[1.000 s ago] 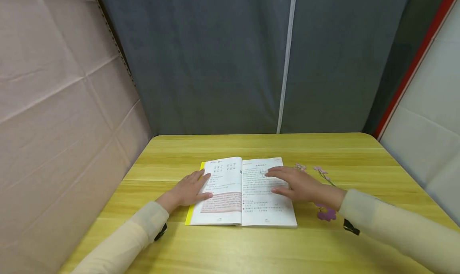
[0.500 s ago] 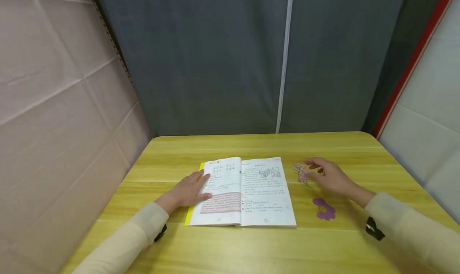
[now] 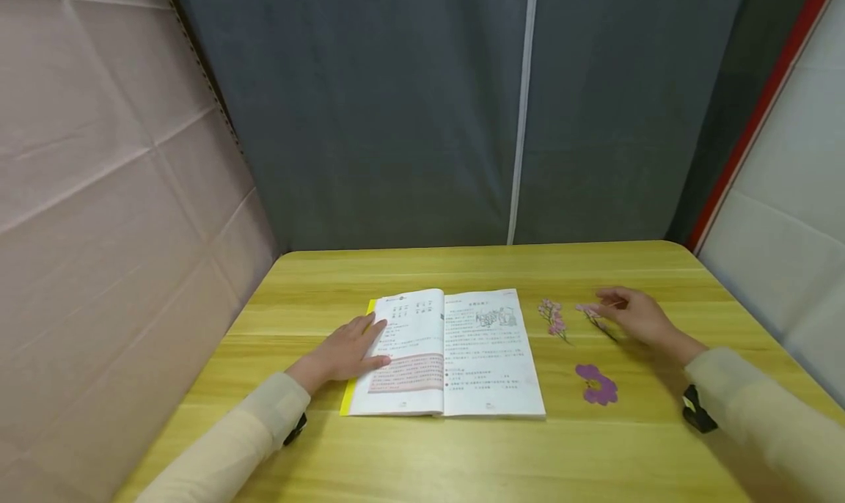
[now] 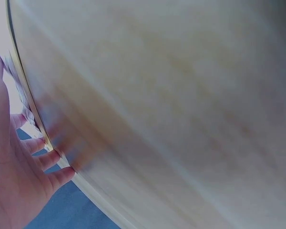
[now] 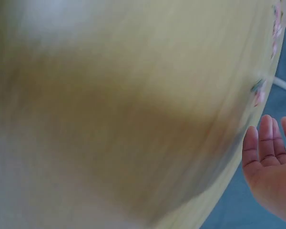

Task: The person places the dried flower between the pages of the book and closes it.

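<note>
An open book [image 3: 491, 375] with a yellow cover edge lies on the wooden table, printed pages facing up. My left hand [image 3: 343, 349] rests on its left page, fingers spread; the left wrist view has these fingertips at the book's edge. Right of the book, my right hand [image 3: 637, 316] hovers by a pink flower sprig [image 3: 587, 310], which its fingertips partly overlap in the head view. The right wrist view has the fingers extended, with that sprig a short way beyond them. Another pink sprig [image 3: 553, 318] lies nearer the book, and a flat purple flower [image 3: 602, 396] lies in front.
The light wooden table [image 3: 422, 459] has rounded far corners. A dark grey curtain [image 3: 396, 122] with a pale vertical strip hangs behind it. Pale cloth [image 3: 119, 195] lines the left side, and a white panel [image 3: 792, 158] with a red edge stands on the right.
My right hand has left the book's right page and moved rightward, passing over the nearer sprig to the farther one. My left hand has stayed on the left page.
</note>
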Demonstrator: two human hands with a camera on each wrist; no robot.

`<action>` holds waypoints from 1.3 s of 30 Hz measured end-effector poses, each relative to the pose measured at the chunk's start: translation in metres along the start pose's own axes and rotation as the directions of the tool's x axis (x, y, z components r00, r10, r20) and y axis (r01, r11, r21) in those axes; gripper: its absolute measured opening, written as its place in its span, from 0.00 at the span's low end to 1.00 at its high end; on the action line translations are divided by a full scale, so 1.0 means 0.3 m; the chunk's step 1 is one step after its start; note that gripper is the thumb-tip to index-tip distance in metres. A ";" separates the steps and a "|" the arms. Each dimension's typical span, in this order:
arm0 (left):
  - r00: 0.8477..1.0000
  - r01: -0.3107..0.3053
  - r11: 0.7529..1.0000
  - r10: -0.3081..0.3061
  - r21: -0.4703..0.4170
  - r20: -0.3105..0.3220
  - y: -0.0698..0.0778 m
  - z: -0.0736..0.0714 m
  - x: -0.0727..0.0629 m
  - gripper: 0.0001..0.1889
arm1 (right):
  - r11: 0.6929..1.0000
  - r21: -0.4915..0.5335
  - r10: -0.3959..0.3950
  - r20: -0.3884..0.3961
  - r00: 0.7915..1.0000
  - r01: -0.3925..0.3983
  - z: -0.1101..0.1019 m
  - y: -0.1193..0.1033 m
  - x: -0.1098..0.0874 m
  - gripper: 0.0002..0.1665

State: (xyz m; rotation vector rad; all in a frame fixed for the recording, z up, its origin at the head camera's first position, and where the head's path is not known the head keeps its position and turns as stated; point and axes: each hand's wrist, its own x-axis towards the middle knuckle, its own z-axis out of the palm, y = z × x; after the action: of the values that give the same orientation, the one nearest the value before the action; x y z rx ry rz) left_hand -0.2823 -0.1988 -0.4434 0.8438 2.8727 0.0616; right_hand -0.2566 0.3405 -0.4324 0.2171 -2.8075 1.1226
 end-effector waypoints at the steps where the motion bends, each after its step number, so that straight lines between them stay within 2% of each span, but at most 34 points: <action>1: 1.000 0.000 1.000 0.000 -0.005 0.001 0.001 -0.001 -0.001 0.46 | 1.000 -0.001 0.014 -0.001 1.000 -0.014 0.000 0.007 0.002 0.31; 5: 1.000 -0.003 1.000 0.003 -0.009 0.001 0.005 -0.003 -0.003 0.46 | 0.997 0.017 0.071 0.006 0.997 -0.071 0.004 0.029 0.011 0.31; 11: 1.000 -0.001 1.000 0.001 0.005 -0.003 0.004 -0.002 -0.004 0.45 | 0.990 0.088 0.107 0.053 0.993 -0.111 0.015 0.048 0.025 0.29; 19: 1.000 0.000 1.000 0.000 0.018 -0.007 0.002 0.000 -0.003 0.46 | 0.987 0.073 0.141 0.054 0.989 -0.144 0.043 0.058 0.032 0.29; 30: 0.999 -0.032 0.999 0.033 0.034 -0.024 -0.007 0.002 0.002 0.46 | 0.991 0.023 0.128 0.028 0.991 -0.129 0.055 0.063 0.029 0.25; 39: 0.999 -0.029 1.000 0.029 0.010 -0.015 -0.003 0.000 -0.004 0.46 | 0.991 0.024 0.134 0.005 0.991 -0.134 0.058 0.052 0.029 0.22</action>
State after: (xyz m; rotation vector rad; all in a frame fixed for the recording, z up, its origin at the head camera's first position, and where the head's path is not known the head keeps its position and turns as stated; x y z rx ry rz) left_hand -0.2817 -0.2002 -0.4433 0.8907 2.8775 0.0579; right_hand -0.2686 0.3388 -0.4540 0.0327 -2.8494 1.1853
